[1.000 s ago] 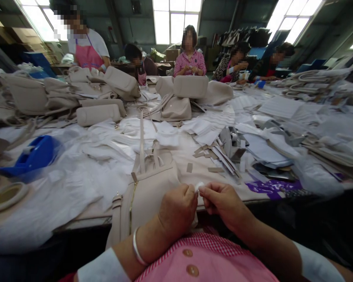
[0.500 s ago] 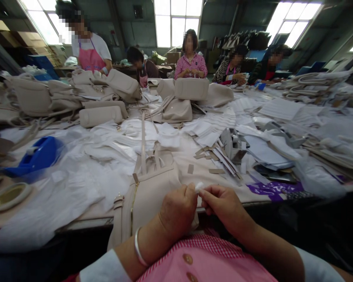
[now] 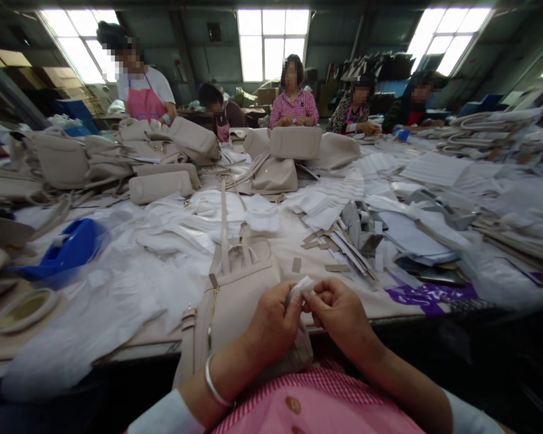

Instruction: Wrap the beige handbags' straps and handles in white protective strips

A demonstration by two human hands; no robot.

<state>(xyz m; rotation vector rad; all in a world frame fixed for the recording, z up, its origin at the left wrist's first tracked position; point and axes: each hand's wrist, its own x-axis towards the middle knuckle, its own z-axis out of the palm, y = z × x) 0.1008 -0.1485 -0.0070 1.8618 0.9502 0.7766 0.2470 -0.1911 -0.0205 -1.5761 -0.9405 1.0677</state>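
A small folded piece of thin white wrapping sheet point(image 3: 303, 284) is pinched between my two hands. My left hand point(image 3: 271, 319) grips it from the left, thumb pressed on it, and my right hand point(image 3: 344, 313) pinches its right end with the fingertips. Beneath and beside my left hand lies a beige backpack point(image 3: 239, 289) with a gold zipper, its lower part at the table edge against my apron. Its straps stretch away from me. Small taupe strips point(image 3: 336, 268) lie on the table beyond my hands.
Left are a blue tape dispenser point(image 3: 66, 250) and a tape roll point(image 3: 25, 310); a grey tape dispenser point(image 3: 362, 223) stands right. White sheets point(image 3: 131, 283) cover much of the table. Beige bags point(image 3: 163, 187) are piled farther back, with several co-workers behind. A phone point(image 3: 429, 271) lies right.
The white piece shows larger between my hands, and my left hand's grip has turned, its thumb now lying along the piece. The whole view has shifted slightly.
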